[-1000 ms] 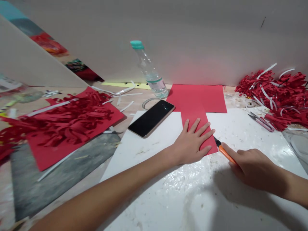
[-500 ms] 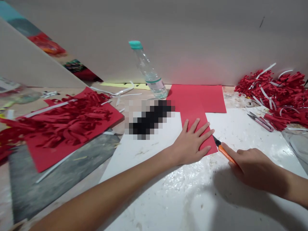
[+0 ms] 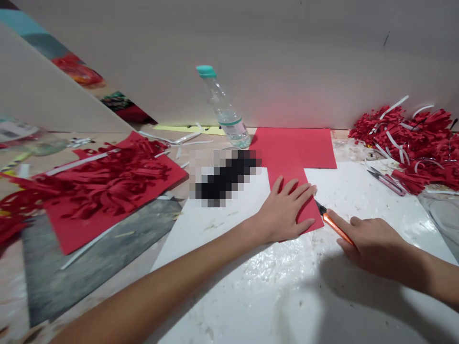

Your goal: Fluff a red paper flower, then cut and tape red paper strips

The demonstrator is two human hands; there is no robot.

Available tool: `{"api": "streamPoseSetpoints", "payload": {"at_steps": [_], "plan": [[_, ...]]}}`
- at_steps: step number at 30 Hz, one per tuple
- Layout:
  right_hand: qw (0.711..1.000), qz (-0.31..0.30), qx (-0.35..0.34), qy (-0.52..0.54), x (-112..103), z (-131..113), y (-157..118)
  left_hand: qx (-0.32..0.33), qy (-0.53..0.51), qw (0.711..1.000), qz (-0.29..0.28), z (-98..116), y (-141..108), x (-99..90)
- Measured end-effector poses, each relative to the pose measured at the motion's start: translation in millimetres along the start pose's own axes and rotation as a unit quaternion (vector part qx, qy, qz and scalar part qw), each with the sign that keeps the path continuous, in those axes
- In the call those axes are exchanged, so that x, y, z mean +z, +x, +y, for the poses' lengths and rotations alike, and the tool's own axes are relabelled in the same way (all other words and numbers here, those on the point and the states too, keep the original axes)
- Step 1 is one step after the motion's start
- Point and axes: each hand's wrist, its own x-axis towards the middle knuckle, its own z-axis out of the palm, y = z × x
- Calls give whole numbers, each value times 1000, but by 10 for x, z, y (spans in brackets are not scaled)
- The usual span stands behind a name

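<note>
Flat on a narrow red sheet lies my left hand, its fingers spread. The sheet rests on a white board, its far end meeting a wider red sheet by the wall. My right hand is closed around an orange utility knife. The knife's dark tip is at the right edge of the narrow sheet, just beside my left hand's fingertips.
A clear bottle with a green cap leans near the wall. Red fringed strips are heaped at the left, over a grey mat. More red fringes and small scissors lie at the right.
My left hand's fingers are slightly closer together. The knife tip has shifted slightly up and to the left along the sheet's edge. The view has shifted a little.
</note>
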Motion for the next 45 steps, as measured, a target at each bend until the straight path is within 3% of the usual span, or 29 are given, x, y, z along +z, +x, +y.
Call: {"api": "streamPoseSetpoints", "payload": {"at_steps": [11, 38, 45], "plan": [[997, -1, -3, -81, -83, -130, -89, -16, -3, 1000, -9, -45, 4, 81], [998, 18, -7, -53, 65, -73, -15, -18, 7, 1000, -14, -51, 7, 85], [998, -54, 30, 21, 25, -38, 104, -19, 11, 1000, -22, -41, 9, 72]]}}
